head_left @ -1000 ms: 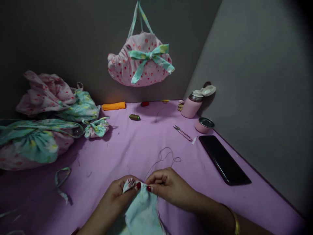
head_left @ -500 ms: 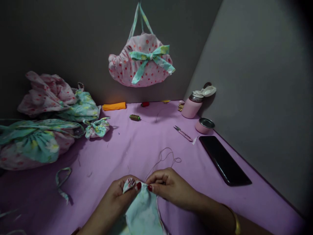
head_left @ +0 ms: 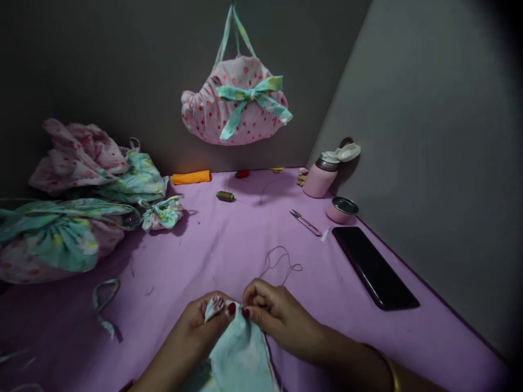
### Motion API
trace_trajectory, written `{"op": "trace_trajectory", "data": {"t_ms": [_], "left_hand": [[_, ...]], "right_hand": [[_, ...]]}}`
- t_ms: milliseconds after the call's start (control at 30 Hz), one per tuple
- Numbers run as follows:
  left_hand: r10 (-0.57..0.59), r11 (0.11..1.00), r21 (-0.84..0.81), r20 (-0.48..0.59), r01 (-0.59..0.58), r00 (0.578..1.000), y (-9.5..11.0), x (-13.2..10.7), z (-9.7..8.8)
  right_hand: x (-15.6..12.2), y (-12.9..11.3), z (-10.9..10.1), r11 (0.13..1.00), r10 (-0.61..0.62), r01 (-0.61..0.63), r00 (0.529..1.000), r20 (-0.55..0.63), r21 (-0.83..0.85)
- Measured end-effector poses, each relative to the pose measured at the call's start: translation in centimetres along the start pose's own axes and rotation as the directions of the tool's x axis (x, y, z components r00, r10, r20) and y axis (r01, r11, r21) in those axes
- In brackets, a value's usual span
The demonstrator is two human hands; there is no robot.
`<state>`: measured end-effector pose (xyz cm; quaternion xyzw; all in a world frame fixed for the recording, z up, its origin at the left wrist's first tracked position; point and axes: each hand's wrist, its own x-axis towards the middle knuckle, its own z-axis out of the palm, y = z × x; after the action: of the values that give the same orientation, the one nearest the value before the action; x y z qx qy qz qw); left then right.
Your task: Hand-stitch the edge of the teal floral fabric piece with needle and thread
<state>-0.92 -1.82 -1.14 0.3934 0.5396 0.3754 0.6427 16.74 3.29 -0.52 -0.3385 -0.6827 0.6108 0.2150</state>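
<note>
A pale green printed fabric piece (head_left: 241, 351) hangs down between my hands at the front of the table. My left hand (head_left: 200, 326) pinches its top edge, thumb uppermost, with a bunched pink-and-white bit of the cloth poking up by the fingers. Closed at the same edge, my right hand (head_left: 281, 316) has thumb and forefinger pressed together close to the left thumb. Whether a needle sits in that pinch is too small to make out. From beside the right fingers, a dark thread (head_left: 281, 249) loops out across the purple cloth.
Thread snips (head_left: 305, 222), a black phone (head_left: 373, 267), a pink lid cup (head_left: 342, 210) and an open pink bottle (head_left: 321, 178) lie to the right. Green (head_left: 225, 196) and red (head_left: 242, 174) thread spools are behind. Fabric pouches (head_left: 61, 239) pile up left; a dotted bag (head_left: 237, 109) hangs above.
My right hand has shifted slightly left, its fingertips nearer the left thumb at the fabric edge. The left hand has barely moved.
</note>
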Motion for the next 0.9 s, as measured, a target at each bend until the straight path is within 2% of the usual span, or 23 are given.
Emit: {"op": "trace_trajectory", "data": {"t_ms": [167,233,300,333,367,433,500,567,600,667,700,733,767,800,833,900], "left_hand": [[0.04,0.998,0.042,0.011,-0.041,0.999,0.1,0.0,0.2],[0.046,0.997,0.062,-0.004,-0.046,0.999,0.2,-0.1,0.4],[0.057,0.995,0.088,-0.027,-0.055,0.998,0.4,-0.1,0.5],[0.074,0.993,0.098,-0.033,-0.07,0.997,0.4,-0.1,0.5],[0.093,0.99,0.107,-0.035,-0.089,0.995,0.5,-0.1,0.5],[0.114,0.988,0.111,-0.041,-0.109,0.993,0.6,-0.2,0.6],[0.109,0.988,0.113,-0.038,-0.104,0.993,0.7,-0.2,0.7],[0.092,0.989,0.116,-0.023,-0.089,0.995,0.7,-0.3,0.7],[0.08,0.991,0.111,-0.014,-0.078,0.997,0.7,-0.3,0.7],[0.043,0.995,0.091,-0.009,-0.042,0.999,0.5,-0.3,0.6],[0.019,0.997,0.074,-0.013,-0.018,1.0,0.4,-0.3,0.5],[-0.004,0.999,0.054,-0.02,0.005,1.0,0.2,-0.3,0.5],[-0.025,0.999,0.033,-0.026,0.025,0.999,0.1,-0.3,0.4],[-0.04,0.999,0.012,-0.033,0.04,0.999,0.0,-0.2,0.4],[-0.052,0.999,-0.007,-0.038,0.051,0.998,0.0,-0.2,0.4],[-0.065,0.997,-0.032,-0.044,0.064,0.997,0.0,-0.3,0.4]], "right_hand": [[-0.2,-0.6,0.3,0.995,-0.056,0.062,0.996,0.075,-0.079],[-0.2,-0.6,0.3,0.977,-0.111,0.105,0.994,-0.025,-0.187],[-0.2,-0.5,0.1,0.927,-0.244,0.177,0.954,-0.174,-0.33],[-0.3,-0.5,0.1,0.901,-0.311,0.216,0.926,-0.212,-0.377],[-0.3,-0.5,0.2,0.88,-0.364,0.259,0.907,-0.214,-0.398],[-0.3,-0.5,0.4,0.866,-0.411,0.327,0.897,-0.164,-0.38],[-0.2,-0.8,0.8,0.898,-0.396,0.344,0.904,-0.161,-0.275],[0.2,-1.1,0.9,0.953,-0.298,0.303,0.927,-0.23,-0.015],[0.4,-1.3,0.6,0.952,-0.211,0.259,0.94,-0.268,0.162],[0.9,-1.6,-0.7,0.862,-0.016,0.181,0.943,-0.331,0.474],[1.2,-1.7,-1.9,0.807,0.059,0.189,0.917,-0.395,0.559],[1.4,-1.6,-3.3,0.774,0.11,0.238,0.862,-0.494,0.587],[1.6,-1.5,-4.9,0.764,0.136,0.323,0.766,-0.629,0.558],[1.7,-1.3,-6.7,0.768,0.141,0.449,0.577,-0.805,0.457],[1.8,-1.0,-8.5,0.767,0.135,0.521,0.44,-0.888,0.375],[1.7,-0.6,-11.6,0.76,0.114,0.612,0.208,-0.972,0.22]]}}
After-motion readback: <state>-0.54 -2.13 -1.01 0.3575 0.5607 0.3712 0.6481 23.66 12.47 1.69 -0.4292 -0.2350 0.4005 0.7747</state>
